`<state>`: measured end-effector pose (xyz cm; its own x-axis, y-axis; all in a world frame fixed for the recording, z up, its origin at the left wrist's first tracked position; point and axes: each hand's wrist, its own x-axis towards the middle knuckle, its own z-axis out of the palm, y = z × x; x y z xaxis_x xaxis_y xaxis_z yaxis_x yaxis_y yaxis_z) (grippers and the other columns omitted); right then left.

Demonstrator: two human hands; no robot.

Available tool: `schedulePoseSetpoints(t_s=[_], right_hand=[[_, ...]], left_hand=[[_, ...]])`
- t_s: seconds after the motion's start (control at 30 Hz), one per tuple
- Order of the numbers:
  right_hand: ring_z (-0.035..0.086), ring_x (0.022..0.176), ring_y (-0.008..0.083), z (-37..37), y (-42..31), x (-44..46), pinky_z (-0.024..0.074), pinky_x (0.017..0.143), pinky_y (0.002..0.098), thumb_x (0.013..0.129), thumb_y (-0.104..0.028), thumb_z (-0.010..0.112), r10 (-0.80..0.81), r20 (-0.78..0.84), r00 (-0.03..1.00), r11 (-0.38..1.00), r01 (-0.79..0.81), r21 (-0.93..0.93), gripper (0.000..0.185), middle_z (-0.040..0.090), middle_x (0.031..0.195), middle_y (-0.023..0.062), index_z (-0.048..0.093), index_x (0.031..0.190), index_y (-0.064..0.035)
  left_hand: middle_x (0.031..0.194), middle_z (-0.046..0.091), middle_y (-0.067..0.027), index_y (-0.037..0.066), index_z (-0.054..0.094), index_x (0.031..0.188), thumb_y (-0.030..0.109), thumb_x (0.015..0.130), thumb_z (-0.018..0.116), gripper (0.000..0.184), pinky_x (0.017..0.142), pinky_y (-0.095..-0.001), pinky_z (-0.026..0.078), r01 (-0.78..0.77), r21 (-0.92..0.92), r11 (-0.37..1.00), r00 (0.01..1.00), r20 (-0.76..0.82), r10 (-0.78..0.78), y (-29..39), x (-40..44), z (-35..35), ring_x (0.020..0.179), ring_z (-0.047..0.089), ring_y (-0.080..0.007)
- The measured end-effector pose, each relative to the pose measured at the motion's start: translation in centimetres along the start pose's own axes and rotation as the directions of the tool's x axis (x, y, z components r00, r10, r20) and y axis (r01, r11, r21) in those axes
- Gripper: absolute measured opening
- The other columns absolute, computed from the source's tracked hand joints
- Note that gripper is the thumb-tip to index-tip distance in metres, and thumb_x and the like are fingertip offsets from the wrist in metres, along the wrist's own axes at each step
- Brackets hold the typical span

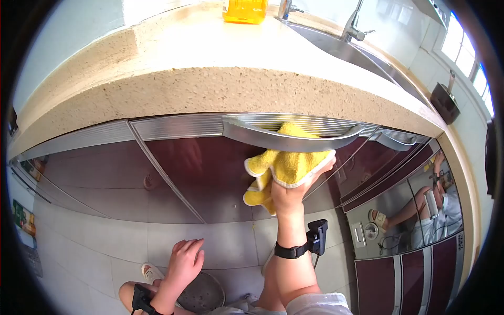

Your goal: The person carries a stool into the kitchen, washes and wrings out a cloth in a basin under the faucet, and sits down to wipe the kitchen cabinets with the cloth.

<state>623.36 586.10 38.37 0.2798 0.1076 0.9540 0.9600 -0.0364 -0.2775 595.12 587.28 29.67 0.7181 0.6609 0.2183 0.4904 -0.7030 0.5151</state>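
My right hand [291, 198] grips a yellow cloth [294, 167] with a white edge. Part of the cloth passes up behind the curved metal handle [252, 137] of a dark red cabinet front [205, 181], and the rest hangs below it. Most of the right fingers are hidden by the cloth. Low in the view, my left hand [186, 260] is in the air over the floor, loosely bent and holding nothing, its thumb apart from the fingers.
A speckled stone counter [236, 94] juts out above the cabinets. On it stands a bottle of orange liquid [244, 11], with a sink [336, 44] and tap [353, 29] to the right. A round dark object [202, 294] is on the tiled floor; a pot [445, 102] is at far right.
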Motion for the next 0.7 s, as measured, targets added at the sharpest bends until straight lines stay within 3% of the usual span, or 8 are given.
schedulePoseSetpoints(t_s=[0.1, 0.17, 0.23, 0.33, 0.5, 0.6, 0.67, 0.7], right_hand=[[0.034, 0.118, 0.0391, 0.1, 0.2, 0.4, 0.0211, 0.103, 0.0506, 0.067, -0.015, 0.074, -0.043, 0.009, 0.999, 0.998, 0.044, -0.04, 0.069, 0.038, 0.128, 0.0206, 0.044, 0.127, -0.0025], [0.036, 0.117, 0.0382, 0.7, -0.6, 0.5, 0.0225, 0.102, 0.0498, 0.066, -0.011, 0.073, 0.057, -0.086, 0.995, 0.998, -0.054, 0.032, 0.067, 0.038, 0.125, 0.0197, 0.045, 0.126, -0.0021], [0.037, 0.116, 0.037, 0.3, -1.0, 0.4, 0.0247, 0.101, 0.0492, 0.067, -0.01, 0.073, 0.06, -0.061, 0.996, 0.996, -0.056, 0.073, 0.065, 0.038, 0.123, 0.0187, 0.044, 0.125, -0.0015], [0.038, 0.114, 0.0378, 0.0, -0.3, 0.7, 0.0263, 0.1, 0.0491, 0.07, -0.013, 0.071, -0.006, -0.038, 0.999, 1.0, 0.006, -0.015, 0.067, 0.038, 0.124, 0.0196, 0.041, 0.129, -0.0013], [0.039, 0.113, 0.0377, 1.2, -1.2, -0.1, 0.028, 0.098, 0.0487, 0.069, -0.016, 0.074, 0.047, -0.101, 0.994, 0.994, -0.037, 0.099, 0.07, 0.037, 0.125, 0.0189, 0.041, 0.13, -0.0028], [0.039, 0.114, 0.0381, 0.8, 0.2, -0.4, 0.0269, 0.098, 0.0493, 0.068, -0.016, 0.075, 0.0, -0.054, 0.999, 0.999, 0.003, 0.052, 0.07, 0.038, 0.125, 0.019, 0.042, 0.13, -0.0033], [0.04, 0.102, 0.039, 1.1, 1.2, -0.4, 0.0306, 0.082, 0.0463, 0.059, -0.027, 0.081, 0.022, -0.081, 0.996, 0.998, -0.026, -0.052, 0.086, 0.04, 0.116, 0.0222, 0.039, 0.129, -0.0008], [0.04, 0.102, 0.039, 0.9, 0.7, -0.2, 0.0306, 0.082, 0.0463, 0.059, -0.027, 0.081, 0.021, -0.082, 0.996, 0.998, -0.025, -0.051, 0.086, 0.04, 0.116, 0.0222, 0.039, 0.129, -0.0008]], left_hand=[[0.097, 0.065, -0.0145, -0.001, 0.062, 0.104, 0.008, 0.08, 0.059, 0.026, 0.089, -0.043, 0.044, 0.002, 0.012, 1.0, 1.0, -0.017, -0.002, 0.2, 0.0, -0.3, 0.089, 0.06, -0.0321], [0.097, 0.065, -0.0144, -0.001, 0.062, 0.104, 0.008, 0.08, 0.058, 0.026, 0.089, -0.0433, 0.044, -0.003, -0.007, 1.0, 0.999, -0.033, 0.003, 0.2, 0.0, -0.3, 0.089, 0.06, -0.0323], [0.097, 0.065, -0.0144, -0.001, 0.062, 0.104, 0.008, 0.08, 0.058, 0.025, 0.089, -0.0435, 0.044, 0.002, -0.008, 1.0, 1.0, -0.023, -0.002, 0.1, -0.2, -0.3, 0.089, 0.06, -0.0323], [0.097, 0.065, -0.0144, 0.0, 0.062, 0.103, 0.008, 0.08, 0.058, 0.025, 0.088, -0.0436, 0.044, 0.003, -0.003, 1.0, 1.0, -0.008, -0.003, 0.1, -0.3, -0.3, 0.088, 0.06, -0.0324], [0.096, 0.065, -0.0142, 0.0, 0.062, 0.103, 0.008, 0.08, 0.058, 0.025, 0.088, -0.0437, 0.045, -0.008, -0.001, 1.0, 1.0, -0.019, 0.008, 0.3, -0.3, -0.3, 0.087, 0.06, -0.0322], [0.096, 0.064, -0.0141, -0.001, 0.062, 0.103, 0.008, 0.08, 0.058, 0.025, 0.087, -0.0435, 0.045, -0.017, 0.004, 1.0, 1.0, -0.014, 0.017, -0.1, -0.4, -0.2, 0.087, 0.06, -0.0321], [0.096, 0.064, -0.0141, -0.001, 0.062, 0.103, 0.008, 0.08, 0.058, 0.025, 0.087, -0.0432, 0.045, -0.017, 0.01, 1.0, 1.0, -0.023, 0.017, 0.2, -0.2, -0.4, 0.086, 0.06, -0.0319], [0.096, 0.064, -0.0141, -0.001, 0.062, 0.103, 0.008, 0.08, 0.058, 0.025, 0.087, -0.0432, 0.045, -0.017, 0.011, 1.0, 1.0, -0.025, 0.017, 0.3, -0.2, -0.5, 0.086, 0.06, -0.0319]])
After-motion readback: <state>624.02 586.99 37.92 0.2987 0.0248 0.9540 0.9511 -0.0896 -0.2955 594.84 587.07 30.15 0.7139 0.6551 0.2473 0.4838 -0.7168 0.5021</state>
